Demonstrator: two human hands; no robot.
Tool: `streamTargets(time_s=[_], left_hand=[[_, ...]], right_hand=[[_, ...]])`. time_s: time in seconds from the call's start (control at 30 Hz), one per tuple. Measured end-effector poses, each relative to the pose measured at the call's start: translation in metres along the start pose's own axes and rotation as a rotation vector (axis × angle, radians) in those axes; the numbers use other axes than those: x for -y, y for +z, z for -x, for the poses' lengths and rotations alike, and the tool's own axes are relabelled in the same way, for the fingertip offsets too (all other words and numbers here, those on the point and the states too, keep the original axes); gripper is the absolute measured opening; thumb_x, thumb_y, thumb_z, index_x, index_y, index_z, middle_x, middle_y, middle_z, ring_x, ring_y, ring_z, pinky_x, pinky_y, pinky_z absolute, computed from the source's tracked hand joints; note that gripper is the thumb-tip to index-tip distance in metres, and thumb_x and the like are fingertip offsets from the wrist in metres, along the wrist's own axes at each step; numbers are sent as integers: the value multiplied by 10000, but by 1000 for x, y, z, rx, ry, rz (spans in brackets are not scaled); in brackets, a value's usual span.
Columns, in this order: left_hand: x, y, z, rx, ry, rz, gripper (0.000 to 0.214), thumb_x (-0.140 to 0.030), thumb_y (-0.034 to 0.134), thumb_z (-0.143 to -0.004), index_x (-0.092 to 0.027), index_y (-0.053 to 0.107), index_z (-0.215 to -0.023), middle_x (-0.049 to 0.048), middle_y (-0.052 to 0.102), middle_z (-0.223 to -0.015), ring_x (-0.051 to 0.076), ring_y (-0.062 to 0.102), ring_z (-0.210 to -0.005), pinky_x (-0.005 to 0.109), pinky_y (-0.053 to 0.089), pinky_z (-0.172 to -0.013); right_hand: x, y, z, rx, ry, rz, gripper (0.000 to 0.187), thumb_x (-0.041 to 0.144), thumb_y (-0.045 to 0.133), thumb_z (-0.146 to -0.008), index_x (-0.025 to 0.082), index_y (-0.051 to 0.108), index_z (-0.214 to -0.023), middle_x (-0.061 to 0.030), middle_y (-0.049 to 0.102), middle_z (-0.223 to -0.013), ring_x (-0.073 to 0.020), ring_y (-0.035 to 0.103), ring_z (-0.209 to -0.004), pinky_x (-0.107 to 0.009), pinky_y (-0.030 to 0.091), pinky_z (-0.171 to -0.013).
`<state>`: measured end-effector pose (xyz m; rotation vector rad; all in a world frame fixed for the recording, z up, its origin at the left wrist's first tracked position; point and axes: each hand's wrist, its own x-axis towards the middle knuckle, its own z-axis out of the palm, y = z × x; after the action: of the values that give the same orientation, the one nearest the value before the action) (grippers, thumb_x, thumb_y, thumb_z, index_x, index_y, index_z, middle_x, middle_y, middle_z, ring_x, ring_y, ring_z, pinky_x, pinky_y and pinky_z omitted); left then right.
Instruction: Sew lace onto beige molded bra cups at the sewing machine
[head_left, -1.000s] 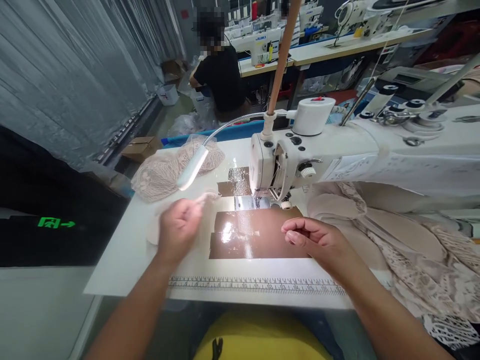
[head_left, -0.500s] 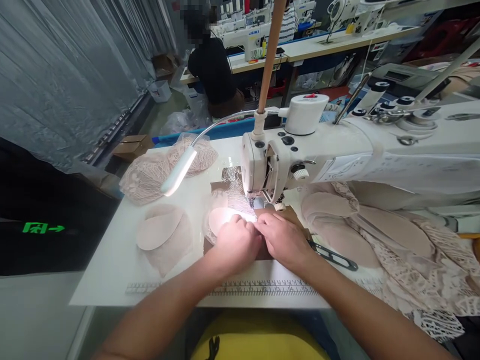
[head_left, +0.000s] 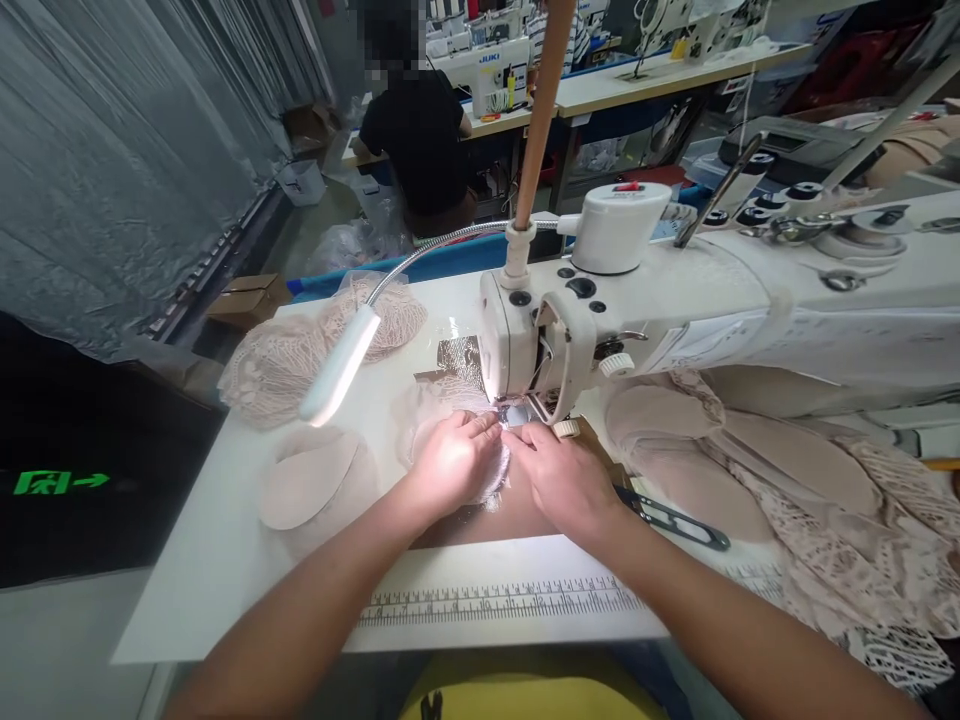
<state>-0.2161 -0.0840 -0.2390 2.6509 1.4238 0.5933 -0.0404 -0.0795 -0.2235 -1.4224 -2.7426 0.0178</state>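
My left hand and my right hand press side by side on a pale pink lace piece lying under the needle area of a white sewing machine. Fingertips of both hands reach right up to the presser foot. The lace piece is mostly hidden under my hands. A beige oval pad lies on the table to the left of my left hand. Black thread snips lie just right of my right wrist.
A gooseneck lamp hangs over the table's left part. A heap of pink lace pieces sits at the back left, more lace fabric piles on the right. A printed ruler runs along the table's front. A person in black sits at another machine behind.
My left hand brought a lace piece in from the left and both hands came together at the needle. They have since slid it further under the presser foot.
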Motion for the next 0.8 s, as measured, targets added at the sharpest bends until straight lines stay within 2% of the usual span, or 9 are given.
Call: streamTargets(time_s=[0.27,0.43,0.57,0.8], left_hand=[[10,0,2,66,-35,68,374,-161,467,-861,-122,614,-1203,90,606,-1276,247,570,-1057,431,504,-874],[7,-2,-2,52,-80,64,366,-153,446,-868,-122,625,-1186,77,619,-1261,240,565,-1024,408,489,-877],[3,-5,-4,69,-132,-26,373,-177,429,-884,-124,605,-1208,95,595,-1285,248,551,-984,405,482,-845],[2,-6,1,71,-242,-158,397,-278,424,-909,-211,547,-1280,110,539,-1318,336,416,-1244,523,367,-990]], right_hand=[[-1,-1,0,-12,-2,-31,461,8,418,-797,201,637,-1154,-77,619,-888,-156,495,-658,-287,273,-472],[-4,2,1,-24,-12,-60,500,17,404,-795,223,615,-1199,-62,620,-894,-142,456,-604,-286,244,-461],[-6,6,3,-41,-19,-70,514,-3,385,-791,219,631,-1184,-50,615,-881,-135,425,-583,-290,229,-466],[-7,11,6,-104,-19,-114,507,-24,395,-764,228,665,-1112,-34,580,-835,-138,434,-622,-276,266,-508]])
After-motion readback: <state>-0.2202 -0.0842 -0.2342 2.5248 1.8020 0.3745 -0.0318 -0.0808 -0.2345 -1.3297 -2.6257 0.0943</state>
